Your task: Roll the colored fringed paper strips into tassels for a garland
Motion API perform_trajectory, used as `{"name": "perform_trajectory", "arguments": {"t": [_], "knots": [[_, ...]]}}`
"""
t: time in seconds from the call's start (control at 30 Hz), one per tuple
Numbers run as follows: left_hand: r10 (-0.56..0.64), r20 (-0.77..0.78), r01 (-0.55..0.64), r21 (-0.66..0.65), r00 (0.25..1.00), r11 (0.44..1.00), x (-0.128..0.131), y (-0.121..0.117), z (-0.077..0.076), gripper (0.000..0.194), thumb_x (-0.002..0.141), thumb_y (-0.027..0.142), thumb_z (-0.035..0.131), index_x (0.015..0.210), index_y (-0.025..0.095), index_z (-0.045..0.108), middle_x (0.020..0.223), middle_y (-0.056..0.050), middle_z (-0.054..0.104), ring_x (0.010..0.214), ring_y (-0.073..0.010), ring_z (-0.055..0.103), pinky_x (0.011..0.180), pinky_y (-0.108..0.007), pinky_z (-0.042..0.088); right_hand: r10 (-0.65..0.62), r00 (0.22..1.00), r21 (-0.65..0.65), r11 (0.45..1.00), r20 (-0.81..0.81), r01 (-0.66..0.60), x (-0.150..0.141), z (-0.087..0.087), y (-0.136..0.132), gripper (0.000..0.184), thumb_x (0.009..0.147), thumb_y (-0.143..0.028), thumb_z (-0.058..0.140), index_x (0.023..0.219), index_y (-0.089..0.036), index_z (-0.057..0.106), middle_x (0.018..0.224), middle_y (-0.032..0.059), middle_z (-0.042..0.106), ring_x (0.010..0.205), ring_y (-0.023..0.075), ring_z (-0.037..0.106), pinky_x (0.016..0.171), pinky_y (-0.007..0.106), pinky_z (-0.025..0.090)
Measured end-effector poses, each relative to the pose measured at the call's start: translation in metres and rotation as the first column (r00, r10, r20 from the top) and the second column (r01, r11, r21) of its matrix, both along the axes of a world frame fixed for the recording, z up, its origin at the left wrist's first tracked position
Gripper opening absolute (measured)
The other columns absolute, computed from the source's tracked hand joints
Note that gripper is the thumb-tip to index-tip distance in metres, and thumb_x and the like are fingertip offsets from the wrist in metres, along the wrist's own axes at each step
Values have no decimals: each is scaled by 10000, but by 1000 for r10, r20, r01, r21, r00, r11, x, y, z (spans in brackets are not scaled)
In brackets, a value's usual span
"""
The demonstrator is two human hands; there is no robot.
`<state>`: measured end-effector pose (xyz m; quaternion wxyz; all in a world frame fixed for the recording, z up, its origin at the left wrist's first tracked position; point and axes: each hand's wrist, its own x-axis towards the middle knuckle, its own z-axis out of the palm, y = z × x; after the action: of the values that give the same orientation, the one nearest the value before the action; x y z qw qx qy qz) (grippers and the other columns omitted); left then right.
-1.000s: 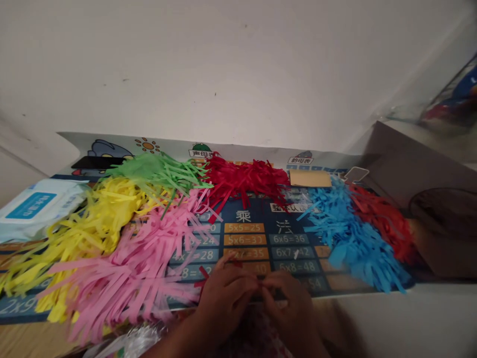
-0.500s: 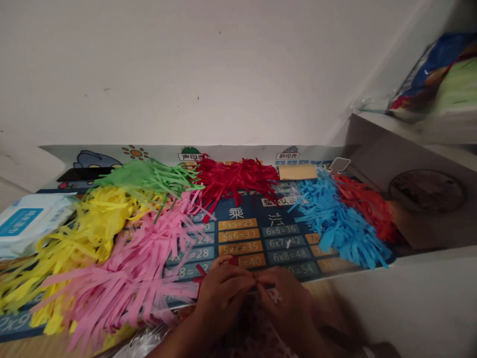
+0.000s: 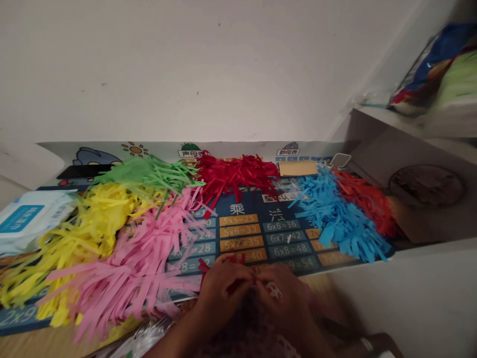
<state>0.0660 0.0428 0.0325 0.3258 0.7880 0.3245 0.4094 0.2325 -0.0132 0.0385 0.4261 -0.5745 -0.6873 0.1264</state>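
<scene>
My left hand is closed at the near edge of the desk mat, with a dark red paper strip showing at its outer side and fingertips. Its thumb and fingers pinch together, meeting the fingertips of my right hand. What lies between the right fingertips is too small and dark to make out. Just left of my hands is a pile of pink fringed strips. Beyond them lies a crimson fringed bunch, and a blue fringed bunch rests to the right.
Yellow and green fringed bunches lie at the left, beside a white-and-blue packet. An orange-red bunch sits near a brown box. At the back is a tan card. Clear plastic lies near me.
The view has shifted slightly. My hands stay pinched together in nearly the same place, and the dark red strip by my left hand has moved a little.
</scene>
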Motion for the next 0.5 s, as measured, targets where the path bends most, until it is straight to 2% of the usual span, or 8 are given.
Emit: {"name": "perform_trajectory", "arguments": {"t": [0.13,0.27,0.5], "knots": [[20,10,-19,-37,1000,999,1,-3,2,71,836,193,651,777,233,641,803,45,753,748,-139,698,954,-357,430,-23,1000,-4,1000,10,23,1,0,-2,68,829,-176,579,790,-223,610,769,2,667,713,160,623,653,268,454],[43,41,-42,-29,998,999,1,-9,4,87,833,175,649,768,233,646,789,51,751,735,-131,697,924,-330,439,11,1000,-21,1000,-25,-11,0,0,-5,88,847,-181,560,783,-222,604,763,2,666,706,153,627,646,255,467],[31,98,-33,19,995,999,-4,-20,-7,89,857,175,638,797,237,659,813,38,754,756,-128,701,930,-327,427,52,998,-44,998,-41,-54,-3,-6,-15,90,870,-186,561,831,-225,630,789,9,680,717,154,637,660,257,480]]}}
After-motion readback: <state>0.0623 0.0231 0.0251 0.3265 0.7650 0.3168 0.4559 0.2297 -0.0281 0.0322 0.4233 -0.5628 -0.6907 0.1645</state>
